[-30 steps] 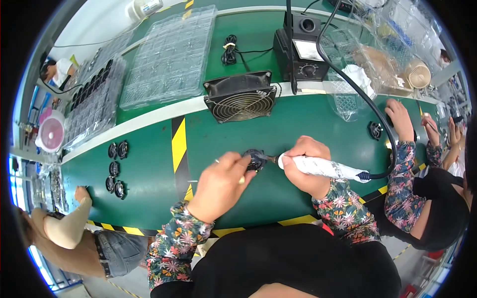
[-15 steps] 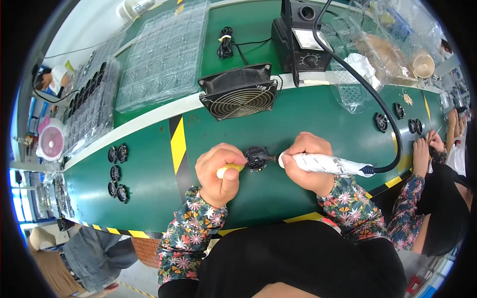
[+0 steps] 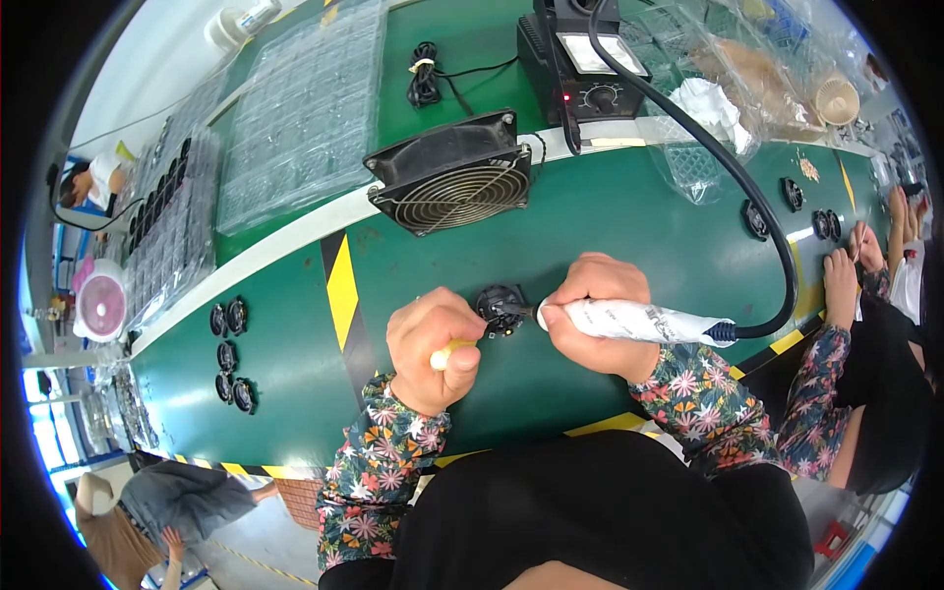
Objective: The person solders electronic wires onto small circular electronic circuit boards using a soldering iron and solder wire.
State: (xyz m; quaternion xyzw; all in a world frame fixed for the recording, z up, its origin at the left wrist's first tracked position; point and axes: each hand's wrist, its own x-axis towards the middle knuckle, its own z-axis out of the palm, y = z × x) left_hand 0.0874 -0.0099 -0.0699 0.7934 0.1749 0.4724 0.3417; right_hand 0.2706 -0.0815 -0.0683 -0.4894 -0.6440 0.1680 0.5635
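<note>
A small round black part [image 3: 501, 306] lies on the green bench [image 3: 610, 226] between my two hands. My right hand [image 3: 600, 315] grips a soldering iron [image 3: 639, 321] with a white-wrapped handle, its tip touching the part. A thick black cable runs from the handle up to the soldering station [image 3: 585, 59]. My left hand [image 3: 433, 349] is closed around a thin yellowish stick [image 3: 450, 354], its fingers against the left side of the part.
A black square fan [image 3: 452, 172] stands just beyond the part. Clear plastic trays [image 3: 305, 108] lie at the back left. Round black parts sit at the left edge [image 3: 231, 354] and at the right [image 3: 787, 202]. A neighbouring person's hands [image 3: 846, 285] work at the right.
The view has shifted a little, and the neighbouring person's arm at the right has moved within it. My hands stay on the part, the iron tip still at it.
</note>
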